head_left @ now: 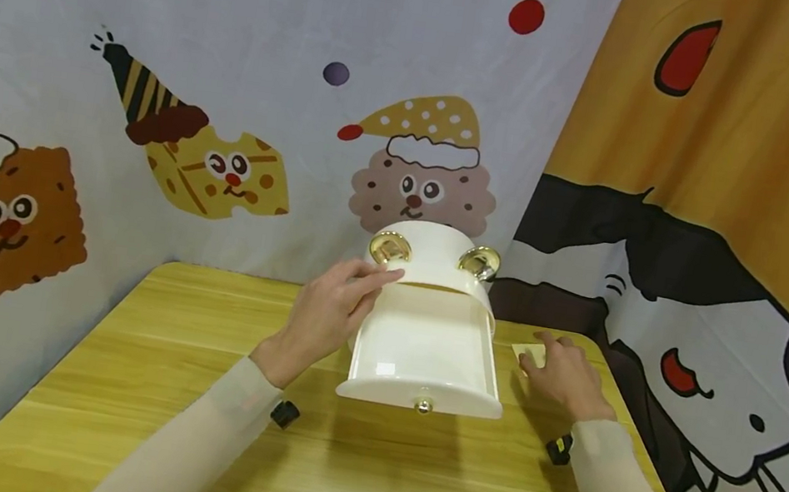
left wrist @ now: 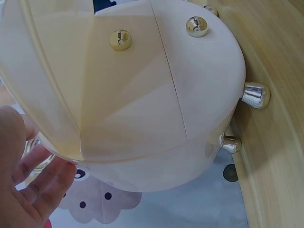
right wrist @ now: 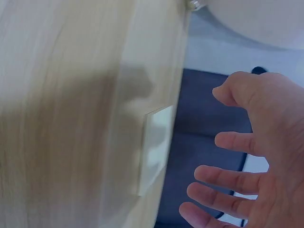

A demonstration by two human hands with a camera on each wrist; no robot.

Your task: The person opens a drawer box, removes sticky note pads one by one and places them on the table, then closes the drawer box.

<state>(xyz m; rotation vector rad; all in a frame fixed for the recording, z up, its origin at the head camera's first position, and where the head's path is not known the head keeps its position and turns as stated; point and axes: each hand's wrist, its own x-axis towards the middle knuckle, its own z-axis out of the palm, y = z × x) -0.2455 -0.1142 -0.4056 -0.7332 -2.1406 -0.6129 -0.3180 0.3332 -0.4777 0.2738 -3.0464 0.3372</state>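
A white rounded storage box [head_left: 431,253] with gold trims stands on the table, its drawer [head_left: 425,339] pulled out toward me, showing a bare white floor and a gold knob. My left hand [head_left: 329,304] rests at the box's left side by a gold ring, fingers fairly straight; in the left wrist view the fingertips [left wrist: 52,183] touch the white edge. To the right, my right hand [head_left: 569,376] hovers over a small pale-yellow pad of paper [head_left: 529,354]. Its fingers are spread apart from the pad [right wrist: 156,147] in the right wrist view, holding nothing.
The wooden table [head_left: 193,386] bears the box near its back edge. Behind it hangs a white cartoon-print curtain [head_left: 259,25], with an orange one [head_left: 757,146] on the right. Gold feet [left wrist: 256,95] lift the box off the tabletop.
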